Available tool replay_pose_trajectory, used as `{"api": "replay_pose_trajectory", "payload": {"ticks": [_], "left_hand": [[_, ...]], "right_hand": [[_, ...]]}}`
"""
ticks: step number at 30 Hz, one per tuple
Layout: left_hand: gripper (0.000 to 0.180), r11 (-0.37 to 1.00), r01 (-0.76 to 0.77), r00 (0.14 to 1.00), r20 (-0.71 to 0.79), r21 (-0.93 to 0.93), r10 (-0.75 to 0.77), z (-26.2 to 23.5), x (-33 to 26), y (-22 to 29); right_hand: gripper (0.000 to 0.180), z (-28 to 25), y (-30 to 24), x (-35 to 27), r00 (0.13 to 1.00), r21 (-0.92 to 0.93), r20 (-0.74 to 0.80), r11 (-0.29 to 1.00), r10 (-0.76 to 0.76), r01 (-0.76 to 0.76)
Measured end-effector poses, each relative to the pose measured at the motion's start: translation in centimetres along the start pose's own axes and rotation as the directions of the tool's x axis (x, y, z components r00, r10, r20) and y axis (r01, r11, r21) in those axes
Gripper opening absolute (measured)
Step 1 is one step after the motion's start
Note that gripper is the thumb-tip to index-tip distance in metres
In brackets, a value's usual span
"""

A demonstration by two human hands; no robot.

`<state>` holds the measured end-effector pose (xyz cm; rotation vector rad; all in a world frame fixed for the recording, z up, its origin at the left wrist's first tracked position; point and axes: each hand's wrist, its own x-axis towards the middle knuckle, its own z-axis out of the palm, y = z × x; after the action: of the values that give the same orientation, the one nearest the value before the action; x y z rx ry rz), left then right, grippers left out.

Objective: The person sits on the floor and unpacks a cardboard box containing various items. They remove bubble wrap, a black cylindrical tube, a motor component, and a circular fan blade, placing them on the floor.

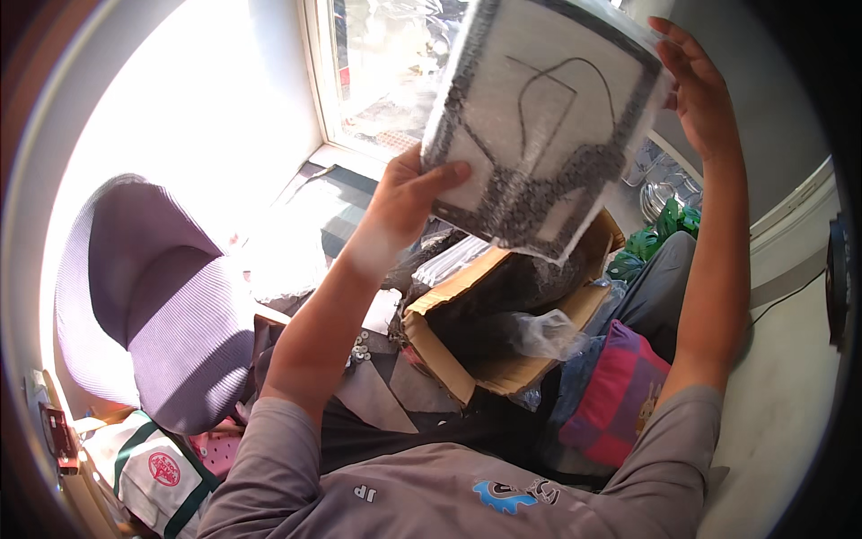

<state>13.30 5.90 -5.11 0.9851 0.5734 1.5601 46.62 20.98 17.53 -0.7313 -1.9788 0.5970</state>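
Observation:
A flat rectangular framed picture in clear bubble wrap is raised in front of me, tilted, with dark line shapes on white and a dark border. My left hand grips its lower left edge, thumb across the front. My right hand holds its upper right edge, with the fingertips partly behind the wrap. Below it stands an open cardboard box with its flaps spread and a dark interior. Crumpled clear plastic sticks out over the box's near side.
A purple-grey ribbed chair stands at the left, with a white and green bag below it. A pink and purple cushion lies by my right side. Green leaves are beyond the box. A bright window is at the back.

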Motion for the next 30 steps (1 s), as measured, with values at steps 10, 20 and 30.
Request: {"api": "replay_pose_trajectory", "payload": {"ticks": [10, 20, 30], "left_hand": [[0.028, 0.692, 0.354, 0.776, -0.610, 0.629, 0.158, -31.5, -3.7, -1.8], [0.040, -0.329, 0.653, 0.755, -0.551, 0.682, 0.357, -49.5, -10.4, -13.4], [0.071, -0.512, 0.626, 0.690, -0.724, 0.588, 0.011, -48.9, -18.8, -27.0]], "right_hand": [[0.059, 8.6, 8.5, -22.4, 0.575, -0.616, 0.558, 0.763, 0.598, -0.196], [0.093, 10.6, 12.8, -28.0, 0.778, -0.748, 0.282, 0.637, 0.561, -0.187], [0.095, 15.4, 19.1, -27.0, 0.497, -0.914, 0.340, 0.405, 0.798, -0.023]]}}
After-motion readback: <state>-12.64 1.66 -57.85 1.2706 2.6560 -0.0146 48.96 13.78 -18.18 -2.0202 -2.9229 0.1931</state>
